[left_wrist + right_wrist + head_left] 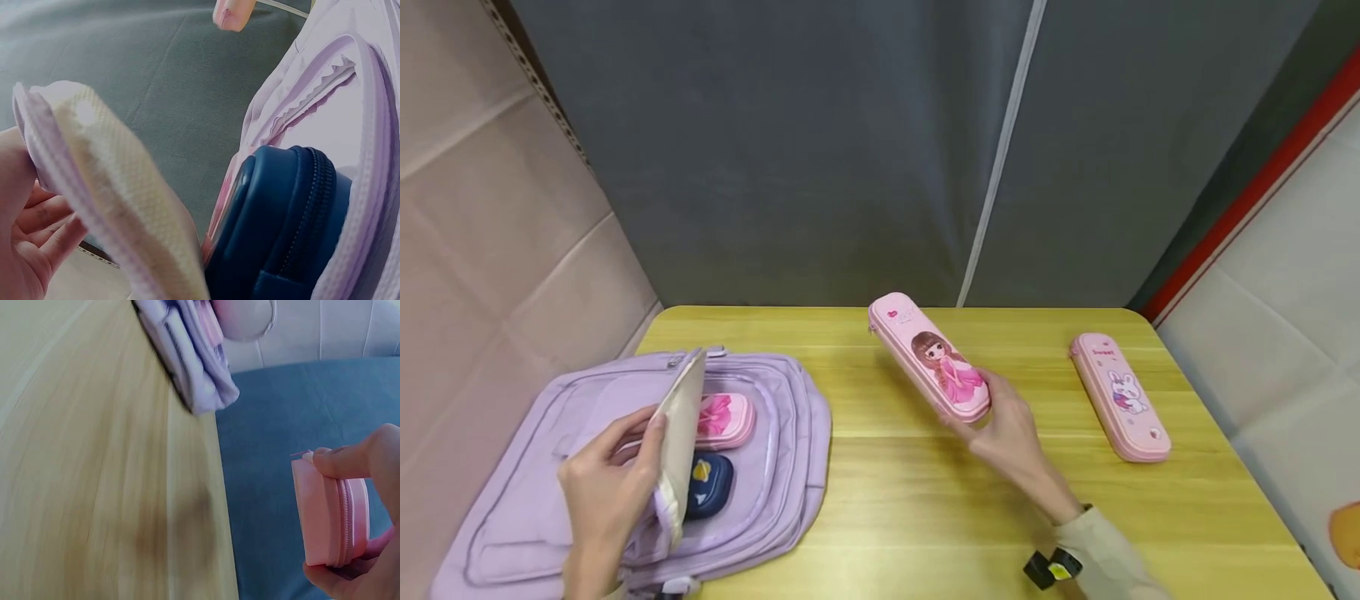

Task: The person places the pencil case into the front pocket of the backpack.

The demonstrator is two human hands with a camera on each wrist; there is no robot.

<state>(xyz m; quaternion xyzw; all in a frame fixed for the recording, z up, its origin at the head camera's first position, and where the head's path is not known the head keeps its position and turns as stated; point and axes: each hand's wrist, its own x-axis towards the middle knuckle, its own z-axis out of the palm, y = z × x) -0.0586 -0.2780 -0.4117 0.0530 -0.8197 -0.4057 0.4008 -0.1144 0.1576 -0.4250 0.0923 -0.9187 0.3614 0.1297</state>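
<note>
A lavender backpack [512, 500] lies on the left of the table, its front pocket open. My left hand [613, 479] pinches the edge of the pocket flap [681, 442] and holds it raised, the cream lining showing. Inside the pocket are a pink pencil case [730, 421], partly hidden by the flap, and a navy zipped case [711, 483] with a yellow planet picture. Over the middle of the table my right hand [1011, 429] grips the lower end of a pink pencil case with a doll picture [936, 358]. The right wrist view shows its zipped end [328, 519] between thumb and fingers.
Another pink pencil case with a rabbit [1123, 400] lies at the right of the wooden table [895, 517]. A dark grey curtain [812, 150] stands behind the table, with pale panels on both sides. An orange object [1345, 533] shows at the far right edge.
</note>
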